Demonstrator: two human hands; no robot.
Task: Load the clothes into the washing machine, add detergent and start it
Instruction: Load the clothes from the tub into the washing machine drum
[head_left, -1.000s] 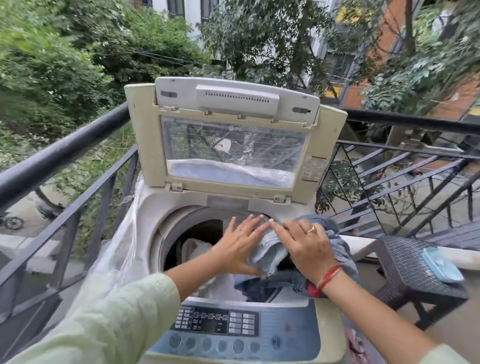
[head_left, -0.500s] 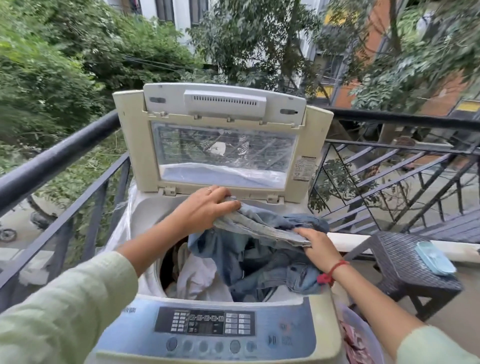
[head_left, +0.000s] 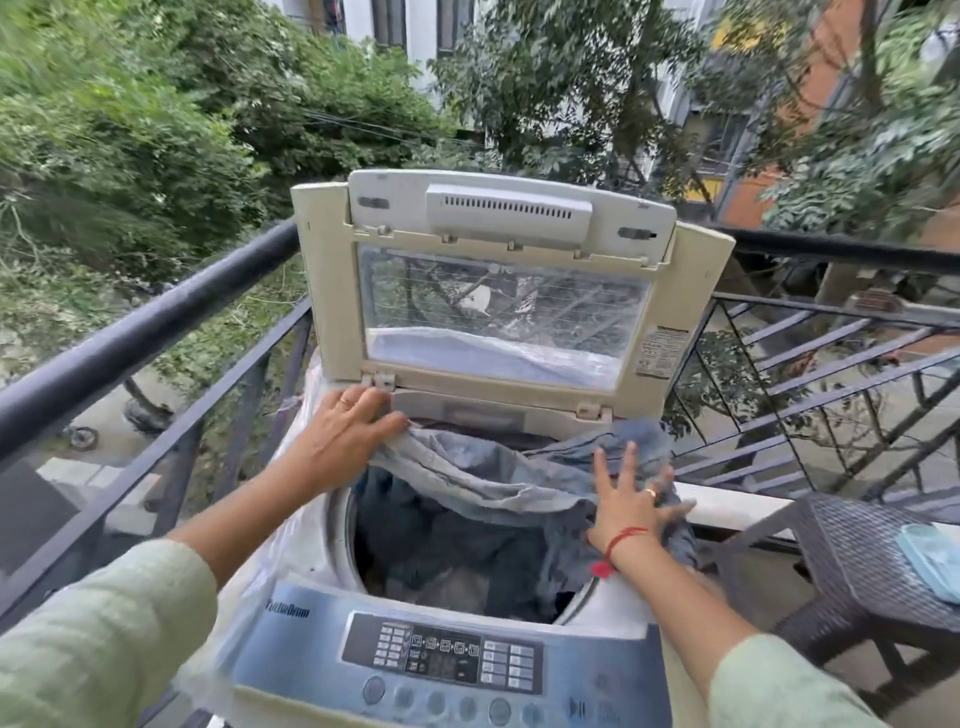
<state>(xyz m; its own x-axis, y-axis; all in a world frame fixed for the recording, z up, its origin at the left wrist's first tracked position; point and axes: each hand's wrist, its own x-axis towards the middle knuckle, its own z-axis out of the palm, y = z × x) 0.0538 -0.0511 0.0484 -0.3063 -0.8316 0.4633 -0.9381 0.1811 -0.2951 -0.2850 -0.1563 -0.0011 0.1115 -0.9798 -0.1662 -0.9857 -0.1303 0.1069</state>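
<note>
Balcony floor (head_left: 930, 696) carries your top-loading washing machine (head_left: 332, 545), its lid (head_left: 332, 291) raised toward the railing (head_left: 156, 332). Denim (head_left: 467, 473) lies draped across the machine's drum opening. To the machine's right, a dark woven stool (head_left: 841, 545) stands on that floor, with a pale blue container (head_left: 930, 561) on its seat.
</note>
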